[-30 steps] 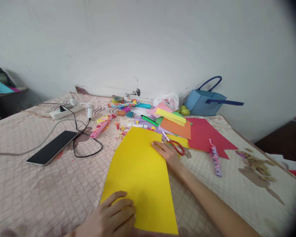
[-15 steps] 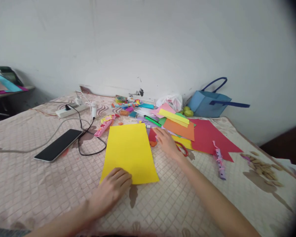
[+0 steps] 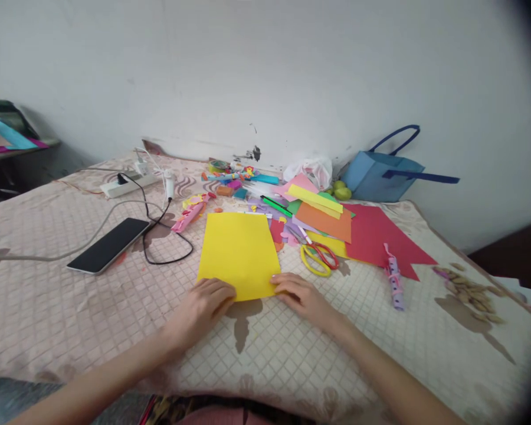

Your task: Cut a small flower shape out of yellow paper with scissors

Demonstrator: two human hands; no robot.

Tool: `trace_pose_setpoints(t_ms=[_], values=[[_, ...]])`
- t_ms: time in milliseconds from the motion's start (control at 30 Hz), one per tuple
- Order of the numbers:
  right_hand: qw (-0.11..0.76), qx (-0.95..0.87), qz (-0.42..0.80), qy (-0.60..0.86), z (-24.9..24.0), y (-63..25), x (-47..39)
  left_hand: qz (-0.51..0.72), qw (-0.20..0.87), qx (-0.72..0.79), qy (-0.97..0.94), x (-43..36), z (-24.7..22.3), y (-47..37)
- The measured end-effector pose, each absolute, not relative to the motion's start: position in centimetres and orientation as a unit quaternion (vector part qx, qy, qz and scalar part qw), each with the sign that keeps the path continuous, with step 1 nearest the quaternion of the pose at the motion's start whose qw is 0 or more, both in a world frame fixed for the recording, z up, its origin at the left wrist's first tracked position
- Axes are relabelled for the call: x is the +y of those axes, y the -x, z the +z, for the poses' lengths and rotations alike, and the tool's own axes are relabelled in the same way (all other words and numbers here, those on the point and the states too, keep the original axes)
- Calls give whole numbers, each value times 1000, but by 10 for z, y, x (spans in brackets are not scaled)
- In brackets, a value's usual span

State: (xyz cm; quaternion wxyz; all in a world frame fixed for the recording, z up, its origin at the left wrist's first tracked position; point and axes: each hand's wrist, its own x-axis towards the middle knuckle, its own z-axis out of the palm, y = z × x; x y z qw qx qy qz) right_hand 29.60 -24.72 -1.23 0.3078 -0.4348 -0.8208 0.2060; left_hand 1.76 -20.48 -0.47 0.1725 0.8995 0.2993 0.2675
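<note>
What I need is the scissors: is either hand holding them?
No, the scissors lie apart, with the left hand and right hand at the yellow paper.

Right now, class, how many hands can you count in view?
2. The left hand is at the near left corner of the yellow sheet; the right hand is at its near right corner.

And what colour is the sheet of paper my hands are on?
The sheet of paper is plain bright yellow, shown in the head view.

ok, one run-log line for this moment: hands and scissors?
left hand: on near-left edge of yellow paper sheet | right hand: touching sheet's near-right corner | scissors: right of sheet, in neither hand
</note>
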Motion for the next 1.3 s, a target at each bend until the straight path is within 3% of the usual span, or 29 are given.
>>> trace_pose_setpoints(t_ms=[133, 267, 733, 967, 1300], values=[[363, -754, 231, 496, -11, -292, -234, 294, 279, 419, -813, -190, -15, 9], [344, -710, 223, 573, -16, -289, -224, 277, 312, 466, -780, -176, -19, 22], [332, -694, 176, 614, -21, -282, -223, 280, 217, 526, -774, -184, -12, 10], [329, -701, 70, 629, -24, -277, -229, 311, 204, 522, -768, -187, -11, 8], [336, -668, 99, 657, -34, -279, -228, 314, 139, 524, -780, -191, -19, 14]])
